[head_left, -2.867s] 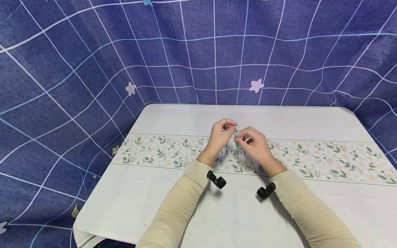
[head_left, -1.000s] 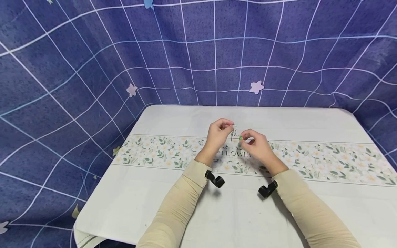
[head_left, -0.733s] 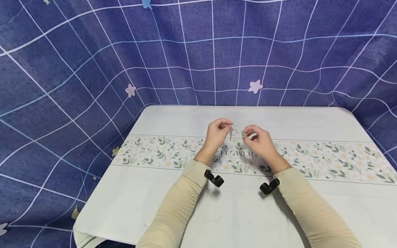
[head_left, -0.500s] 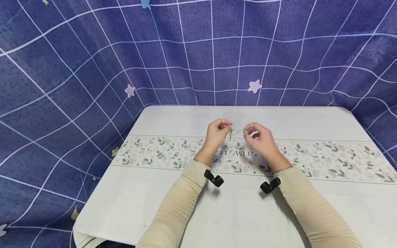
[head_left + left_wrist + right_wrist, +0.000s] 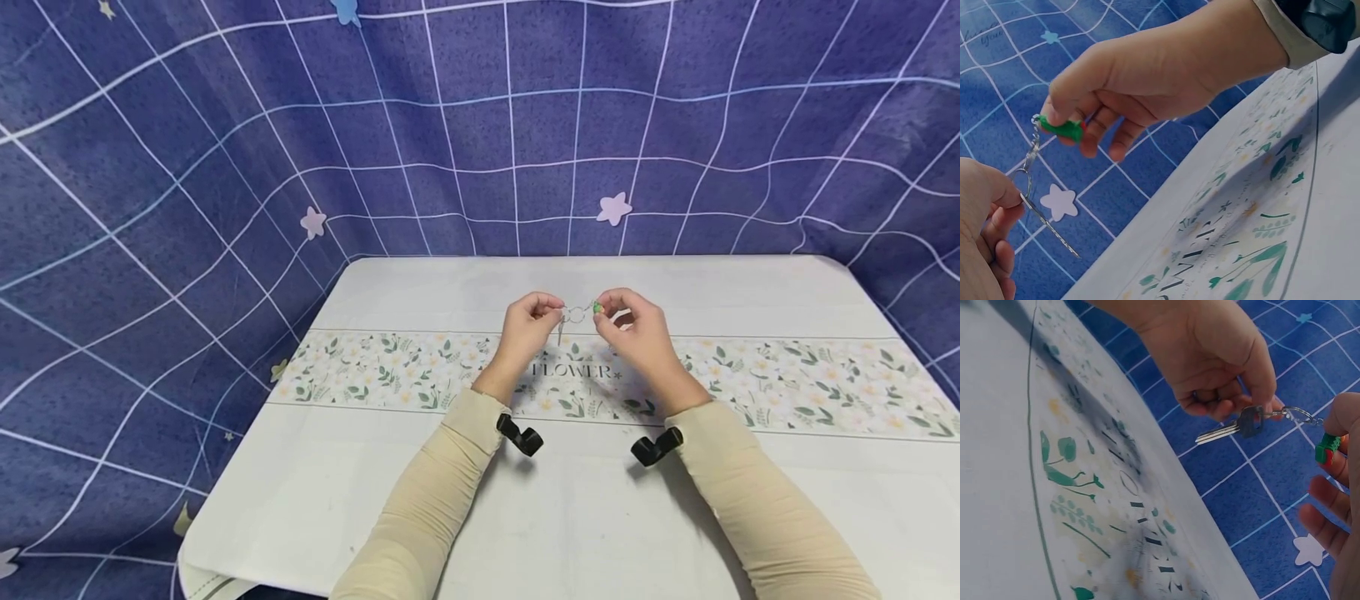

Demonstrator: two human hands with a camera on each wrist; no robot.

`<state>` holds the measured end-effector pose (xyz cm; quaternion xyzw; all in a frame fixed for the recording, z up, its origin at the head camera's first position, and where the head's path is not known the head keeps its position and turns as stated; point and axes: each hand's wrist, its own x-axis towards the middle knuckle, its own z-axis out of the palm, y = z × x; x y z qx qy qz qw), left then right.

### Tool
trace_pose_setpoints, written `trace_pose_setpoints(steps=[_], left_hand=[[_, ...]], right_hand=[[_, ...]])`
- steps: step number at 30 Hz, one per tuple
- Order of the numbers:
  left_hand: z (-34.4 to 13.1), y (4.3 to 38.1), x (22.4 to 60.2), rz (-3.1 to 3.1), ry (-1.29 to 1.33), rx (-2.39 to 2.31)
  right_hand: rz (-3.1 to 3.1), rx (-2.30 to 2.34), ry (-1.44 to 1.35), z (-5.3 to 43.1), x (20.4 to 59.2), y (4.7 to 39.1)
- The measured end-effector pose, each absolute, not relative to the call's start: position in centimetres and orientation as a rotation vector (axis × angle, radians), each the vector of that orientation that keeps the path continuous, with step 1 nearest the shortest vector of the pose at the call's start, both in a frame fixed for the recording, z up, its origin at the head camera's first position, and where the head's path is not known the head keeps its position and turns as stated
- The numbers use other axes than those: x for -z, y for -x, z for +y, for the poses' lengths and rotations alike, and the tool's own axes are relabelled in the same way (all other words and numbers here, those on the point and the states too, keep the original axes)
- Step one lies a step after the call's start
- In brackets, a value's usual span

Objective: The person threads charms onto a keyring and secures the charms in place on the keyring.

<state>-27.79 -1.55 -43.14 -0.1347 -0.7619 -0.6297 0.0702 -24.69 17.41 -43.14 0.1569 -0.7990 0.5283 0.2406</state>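
Note:
My left hand [image 5: 527, 329] and right hand [image 5: 637, 329] are raised over the far part of the table, a short keychain stretched between them. The left thumb and fingertips pinch the metal key ring [image 5: 1298, 409] beside the dark head of a key. That key [image 5: 1217, 434] hangs off the ring, its silver blade slanting downward. A short chain [image 5: 1034, 150] runs from the ring to a small green charm [image 5: 1063, 129] with a bit of red at one end. My right thumb and index finger pinch this charm, hiding part of it, while the other fingers curl loosely.
Beneath the hands lies a white table [image 5: 585, 500] whose cover has a floral band [image 5: 397, 371] lettered FLOWER. A blue gridded curtain [image 5: 420, 133] with stars hangs behind and at the left. Each wrist carries a black camera mount [image 5: 521, 435].
My right hand has moved right and slightly up with the green charm, drawing the chain and ring out straight. The left hand has stayed nearly in place, the key hanging below it.

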Motion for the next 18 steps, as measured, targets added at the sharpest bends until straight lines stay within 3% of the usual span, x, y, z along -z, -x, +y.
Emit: trace_pose_setpoints(steps=[18], left_hand=[[-0.5,27.8,44.4,-2.277,0.532,1.947]], right_hand=[[-2.181,-1.420,-0.402,17.0,40.6,23.1]])
